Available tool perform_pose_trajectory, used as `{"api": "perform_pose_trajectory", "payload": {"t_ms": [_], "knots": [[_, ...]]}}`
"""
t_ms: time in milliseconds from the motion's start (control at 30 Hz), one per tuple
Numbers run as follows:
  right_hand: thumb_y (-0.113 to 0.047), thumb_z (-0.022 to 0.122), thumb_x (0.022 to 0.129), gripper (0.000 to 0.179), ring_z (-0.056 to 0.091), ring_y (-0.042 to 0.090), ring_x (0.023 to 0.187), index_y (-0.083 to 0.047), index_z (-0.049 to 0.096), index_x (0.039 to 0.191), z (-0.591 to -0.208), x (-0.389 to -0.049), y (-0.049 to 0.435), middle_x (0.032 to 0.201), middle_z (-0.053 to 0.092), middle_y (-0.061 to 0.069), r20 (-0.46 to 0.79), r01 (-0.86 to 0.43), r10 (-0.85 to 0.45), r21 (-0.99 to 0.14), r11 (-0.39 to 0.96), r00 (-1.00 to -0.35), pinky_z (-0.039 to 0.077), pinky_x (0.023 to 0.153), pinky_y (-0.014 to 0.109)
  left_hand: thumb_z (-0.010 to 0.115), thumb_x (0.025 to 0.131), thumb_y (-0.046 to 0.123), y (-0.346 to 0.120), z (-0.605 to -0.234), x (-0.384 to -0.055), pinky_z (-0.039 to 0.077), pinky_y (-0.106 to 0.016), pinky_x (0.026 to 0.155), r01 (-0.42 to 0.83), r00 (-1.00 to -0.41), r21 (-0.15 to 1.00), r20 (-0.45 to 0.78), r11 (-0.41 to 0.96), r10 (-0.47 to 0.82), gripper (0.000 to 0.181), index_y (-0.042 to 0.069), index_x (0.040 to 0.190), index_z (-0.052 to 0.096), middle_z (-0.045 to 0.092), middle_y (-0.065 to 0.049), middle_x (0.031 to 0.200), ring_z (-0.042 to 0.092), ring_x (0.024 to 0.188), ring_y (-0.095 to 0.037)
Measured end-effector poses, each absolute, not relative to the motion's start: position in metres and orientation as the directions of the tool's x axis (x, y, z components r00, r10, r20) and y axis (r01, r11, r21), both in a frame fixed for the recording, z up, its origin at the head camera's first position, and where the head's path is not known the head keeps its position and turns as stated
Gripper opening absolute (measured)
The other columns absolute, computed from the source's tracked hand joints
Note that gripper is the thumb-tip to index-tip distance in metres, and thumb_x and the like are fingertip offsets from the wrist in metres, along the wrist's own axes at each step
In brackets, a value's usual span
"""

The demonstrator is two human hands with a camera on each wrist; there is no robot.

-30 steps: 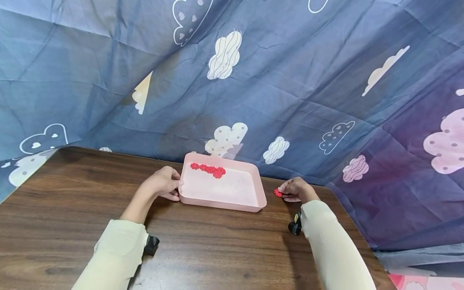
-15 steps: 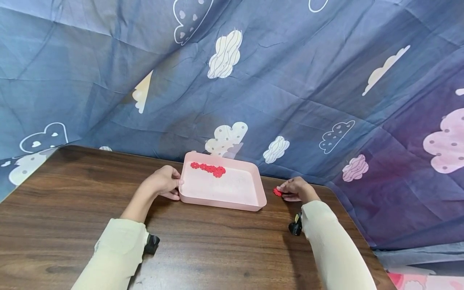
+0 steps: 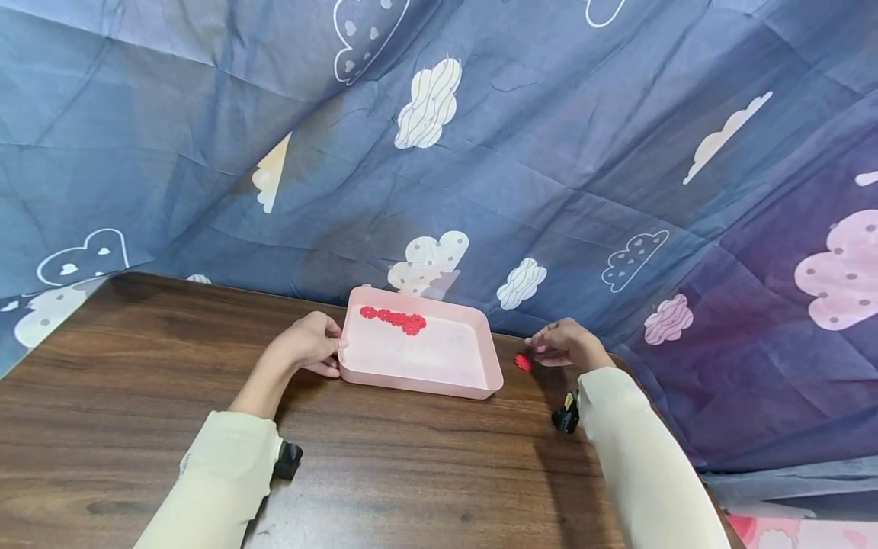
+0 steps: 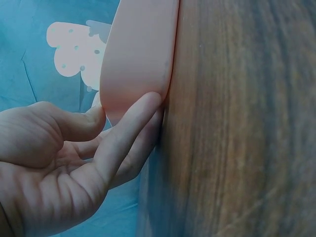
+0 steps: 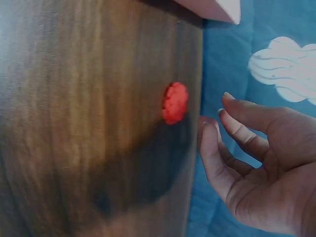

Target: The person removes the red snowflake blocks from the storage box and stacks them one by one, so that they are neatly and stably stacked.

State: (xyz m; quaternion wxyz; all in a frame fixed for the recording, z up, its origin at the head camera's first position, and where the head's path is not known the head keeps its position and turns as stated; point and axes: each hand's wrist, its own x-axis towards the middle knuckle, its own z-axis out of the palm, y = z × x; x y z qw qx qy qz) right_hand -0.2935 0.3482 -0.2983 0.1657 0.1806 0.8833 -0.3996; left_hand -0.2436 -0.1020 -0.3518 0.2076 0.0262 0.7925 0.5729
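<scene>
A shallow pink tray [image 3: 446,366] stands near the far side of the table. My left hand [image 3: 312,345] grips its left end, thumb at the rim and fingers against the outer wall, as the left wrist view shows. Several red flower-shaped discs [image 3: 398,319] lie in a row inside the tray, bunched at the right end of the row. To the right of the tray, a red flower-shaped disc [image 5: 175,103] lies flat on the wood. My right hand [image 3: 564,343] hovers just beyond it, fingers loosely bent and apart from the disc, holding nothing.
The brown wooden table [image 3: 411,465] meets a blue cloud-patterned cloth [image 3: 521,152] along its far edge, close behind the tray and right hand. Purple cloth [image 3: 768,366] hangs at the right side. Each wrist carries a small black camera.
My right hand has let go of the red disc and lifted slightly up and away from it. The disc stays on the table. My left hand and the tray have hardly moved.
</scene>
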Motion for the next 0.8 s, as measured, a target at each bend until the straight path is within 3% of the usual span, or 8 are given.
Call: {"api": "perform_pose_trajectory", "payload": {"t_ms": [100, 400, 600, 800], "knots": [[-0.002, 0.064, 0.103, 0.026, 0.069, 0.011, 0.075, 0.012, 0.068, 0.125, -0.287, -0.296, 0.342, 0.079, 0.071, 0.0, -0.436, 0.432, 0.16, -0.647, 0.629, -0.885, 0.071, 0.073, 0.027, 0.052, 0.11, -0.002, -0.103, -0.352, -0.244, 0.072, -0.03, 0.07, -0.197, -0.912, 0.92, -0.299, 0.34, 0.281, 0.032, -0.019, 0.137, 0.049, 0.058, -0.021, 0.1, 0.065, 0.07, -0.017], [-0.005, 0.068, 0.104, 0.019, 0.071, 0.012, 0.077, 0.007, 0.068, 0.118, -0.263, -0.306, 0.312, 0.08, 0.071, -0.001, -0.423, 0.38, 0.092, -0.67, 0.638, -0.901, 0.071, 0.086, 0.032, 0.052, 0.109, -0.003, -0.104, -0.353, -0.246, 0.072, -0.029, 0.069, -0.199, -0.914, 0.921, -0.298, 0.335, 0.276, 0.03, -0.018, 0.135, 0.05, 0.057, -0.02, 0.099, 0.064, 0.07, -0.017], [0.0, 0.065, 0.104, 0.016, 0.074, 0.013, 0.077, 0.01, 0.065, 0.117, -0.262, -0.313, 0.288, 0.082, 0.073, 0.0, -0.437, 0.364, 0.026, -0.713, 0.6, -0.899, 0.071, 0.083, 0.029, 0.053, 0.109, -0.002, -0.103, -0.354, -0.246, 0.071, -0.029, 0.068, -0.191, -0.916, 0.92, -0.292, 0.343, 0.274, 0.029, -0.018, 0.134, 0.052, 0.058, -0.02, 0.098, 0.064, 0.069, -0.017], [0.001, 0.062, 0.105, 0.032, 0.073, 0.013, 0.082, 0.017, 0.061, 0.132, -0.266, -0.324, 0.258, 0.089, 0.074, 0.005, -0.436, 0.329, -0.015, -0.701, 0.632, -0.9, 0.071, 0.09, 0.031, 0.054, 0.109, -0.002, -0.105, -0.352, -0.243, 0.072, -0.029, 0.068, -0.186, -0.919, 0.921, -0.286, 0.342, 0.27, 0.028, -0.018, 0.132, 0.053, 0.059, -0.021, 0.098, 0.065, 0.07, -0.017]]}}
